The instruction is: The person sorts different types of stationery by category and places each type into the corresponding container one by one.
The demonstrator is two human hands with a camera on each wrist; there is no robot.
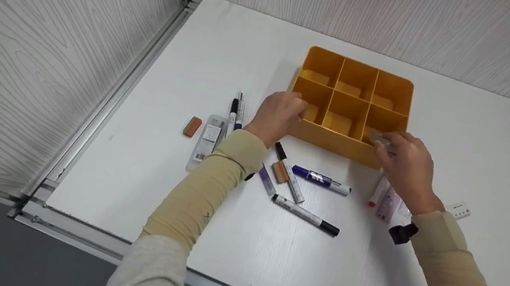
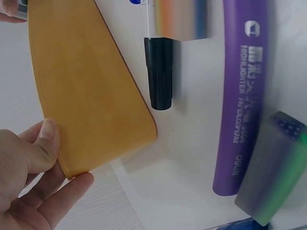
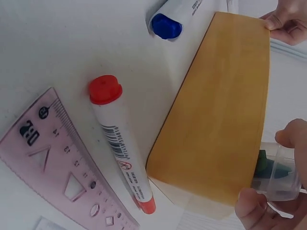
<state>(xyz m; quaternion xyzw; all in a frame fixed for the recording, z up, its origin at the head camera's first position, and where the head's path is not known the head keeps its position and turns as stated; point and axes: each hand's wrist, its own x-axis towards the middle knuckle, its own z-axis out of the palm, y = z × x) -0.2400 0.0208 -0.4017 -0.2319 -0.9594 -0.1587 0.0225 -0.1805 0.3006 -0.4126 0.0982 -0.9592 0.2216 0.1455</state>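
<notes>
A yellow-orange organizer box [image 1: 337, 143] with several compartments stands on the white table. At its near left corner my left hand [image 1: 279, 113] grips the rim, thumb on the outer wall and fingers bent over the edge in the left wrist view. My right hand [image 1: 408, 162] is over the near right compartment. Between its thumb and fingers it pinches a small clear plastic container [image 3: 278, 179] with a dark green part inside. In the right wrist view the box wall hides part of that container.
Nearer me lie a blue marker [image 1: 321, 179], a black-capped marker [image 1: 306, 215], a purple highlighter [image 2: 240, 105] and an orange-brown block [image 1: 280, 172]. Below my right hand are a red-capped marker [image 3: 120, 143] and a pink ruler [image 3: 67, 158]. A clear case [image 1: 207, 143] lies left, beside another block [image 1: 192, 126].
</notes>
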